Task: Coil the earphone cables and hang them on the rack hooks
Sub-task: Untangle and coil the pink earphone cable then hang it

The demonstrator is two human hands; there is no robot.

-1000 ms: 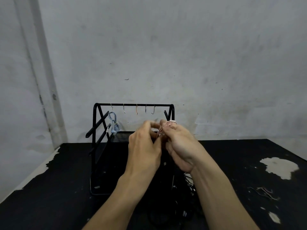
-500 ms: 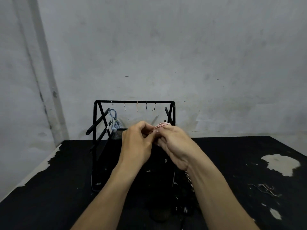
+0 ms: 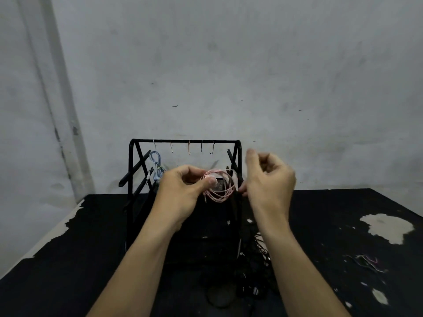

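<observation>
A black wire rack (image 3: 185, 141) stands on the table with several small hooks along its top bar. A blue coiled earphone cable (image 3: 156, 164) hangs from the leftmost hook; the other hooks (image 3: 189, 148) are bare. My left hand (image 3: 183, 191) pinches a pink coiled earphone cable (image 3: 220, 189) between thumb and fingers, in front of the rack and below the hooks. My right hand (image 3: 271, 181) hovers just right of the coil, fingers loosely curled, thumb raised. Its lower fingertips are close to the coil's right edge; contact is unclear.
A tangle of black cables (image 3: 261, 250) lies on the black table (image 3: 68, 259) by my right forearm. A few thin coloured wires (image 3: 368, 261) lie at the right. Pale peeled patches (image 3: 386, 227) mark the tabletop. A grey wall rises just behind the rack.
My hands were pressed together around the pink cable; now my right hand has drawn away to the right, leaving the coil in my left hand alone and in plain sight.
</observation>
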